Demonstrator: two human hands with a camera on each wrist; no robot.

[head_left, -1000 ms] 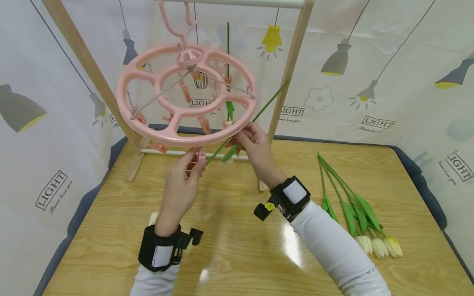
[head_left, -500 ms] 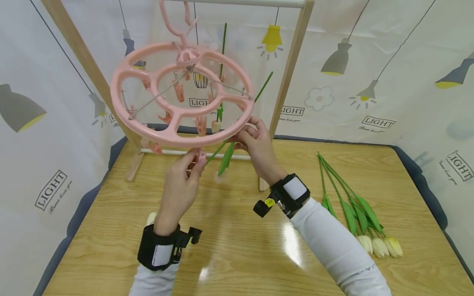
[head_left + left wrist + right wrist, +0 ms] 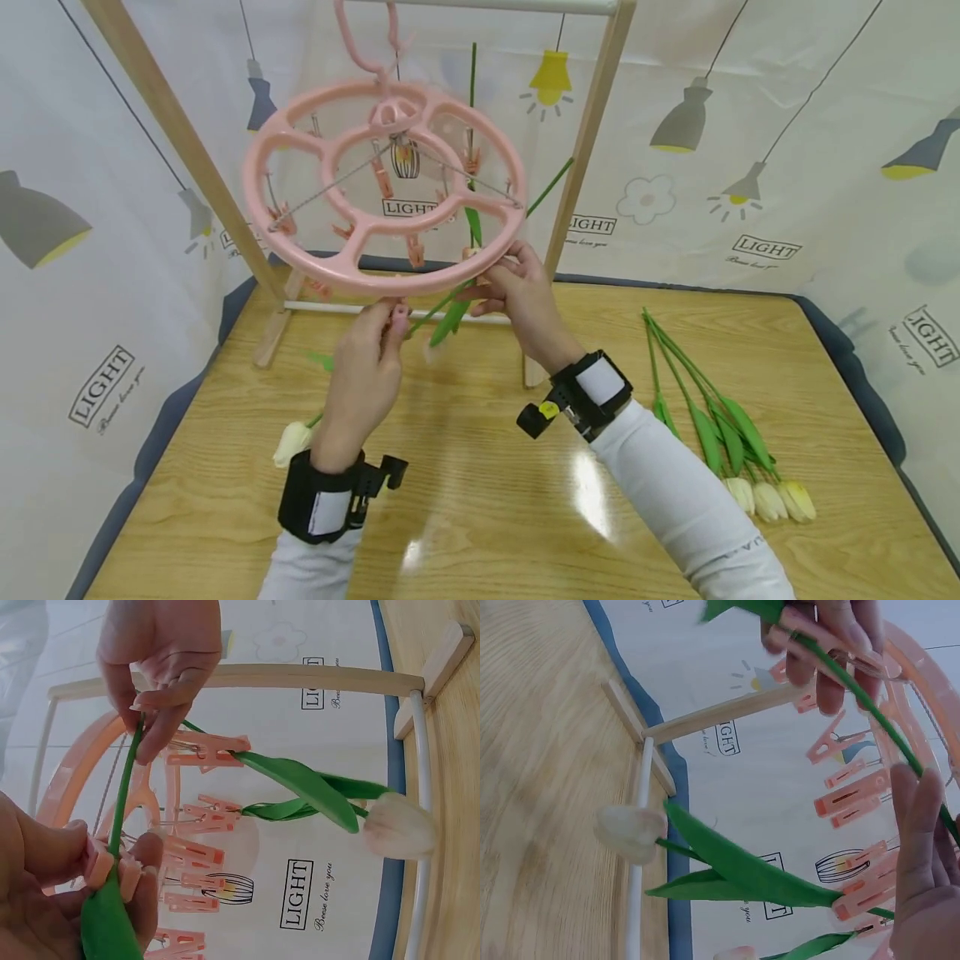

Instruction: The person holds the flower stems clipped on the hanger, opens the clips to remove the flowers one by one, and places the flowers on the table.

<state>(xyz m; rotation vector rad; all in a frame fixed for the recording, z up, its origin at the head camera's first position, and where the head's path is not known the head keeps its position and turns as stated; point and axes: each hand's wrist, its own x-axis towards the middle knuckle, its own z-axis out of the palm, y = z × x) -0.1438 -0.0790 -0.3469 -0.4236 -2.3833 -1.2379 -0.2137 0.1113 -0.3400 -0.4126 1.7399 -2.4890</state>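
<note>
Left hand, head view: we see the left hand (image 3: 363, 367) pinching a pink clip (image 3: 401, 313) below the near rim of the pink ring hanger (image 3: 352, 271).
Right hand: we find the right hand (image 3: 525, 304) at the near right rim, its fingers bent.
Held tulip: its green stem (image 3: 431, 315) slants between both hands; a pale bloom (image 3: 291, 444) shows just left of the left wrist, but we cannot see the join behind the hand.
Frame: we see the ring hanger inside the wooden frame (image 3: 603, 100), which stands on the desk (image 3: 480, 500).
Loose tulips: three pale blooms (image 3: 768, 502) lie on the desk, near the right sleeve (image 3: 667, 492).
Clip, left wrist view: we see the left thumb and fingers grasping it around the stem, just above a broad leaf (image 3: 109, 922).
Stem: the right hand pinches it farther along.
Hung tulip: we see its bloom (image 3: 397, 825) and leaves beyond the hands.
Stem, right wrist view: we follow it from the left hand's clip past the right fingertips.
Hung pair: we count two clipped tulips, blooms toward the desk.
</note>
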